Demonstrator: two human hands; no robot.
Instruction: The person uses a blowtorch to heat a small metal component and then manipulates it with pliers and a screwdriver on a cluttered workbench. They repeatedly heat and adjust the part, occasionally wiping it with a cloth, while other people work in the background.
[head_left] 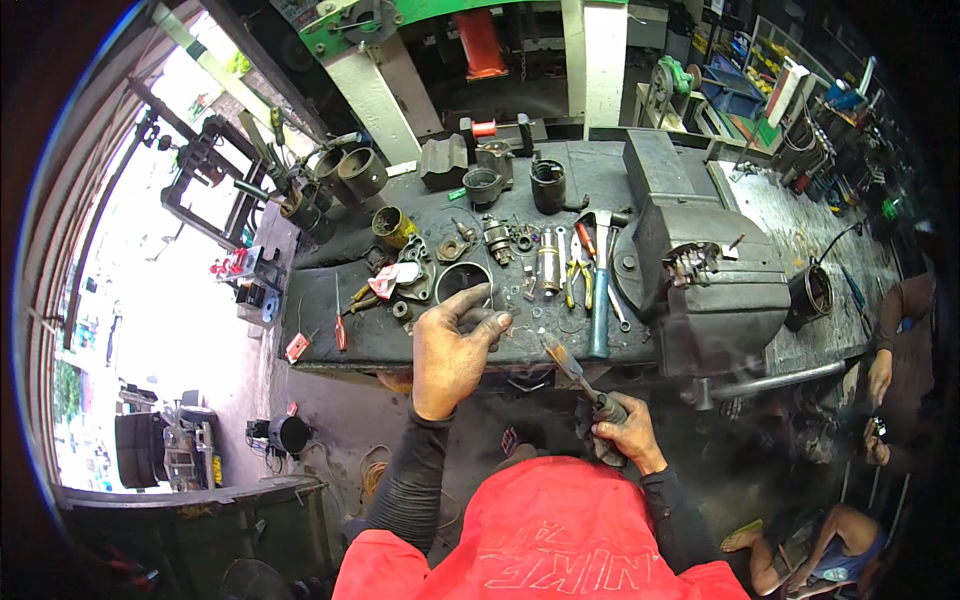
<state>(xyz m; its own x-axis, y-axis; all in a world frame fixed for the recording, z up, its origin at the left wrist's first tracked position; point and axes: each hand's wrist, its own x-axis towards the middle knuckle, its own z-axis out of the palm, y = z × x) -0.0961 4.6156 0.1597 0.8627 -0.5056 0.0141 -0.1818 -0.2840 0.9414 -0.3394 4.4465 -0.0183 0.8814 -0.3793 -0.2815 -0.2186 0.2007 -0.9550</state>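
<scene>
Over the bench's front edge is my left hand (455, 350), its thumb and fingers pinched together. Whatever lies between the fingertips, if anything, is too small to make out. My right hand (628, 435) grips a flat-tipped tool that looks like a brush (566, 363), its ochre end tilted up toward the bench. A dark rag (604, 432) is bunched in the same hand. Just beyond my left hand sits a metal ring (464, 280). Past the brush lie a hammer (600, 310), yellow-handled pliers (578, 280), a wrench (619, 310) and a clear cylinder (548, 265).
A big vise (715, 270) stands on the bench's right side, its handle (780, 382) jutting past the edge. Metal cups (548, 185) and machine parts (497, 240) crowd the back. A red screwdriver (340, 330) lies left. Another person's hand (880, 378) appears at far right; someone's legs (840, 535) show below.
</scene>
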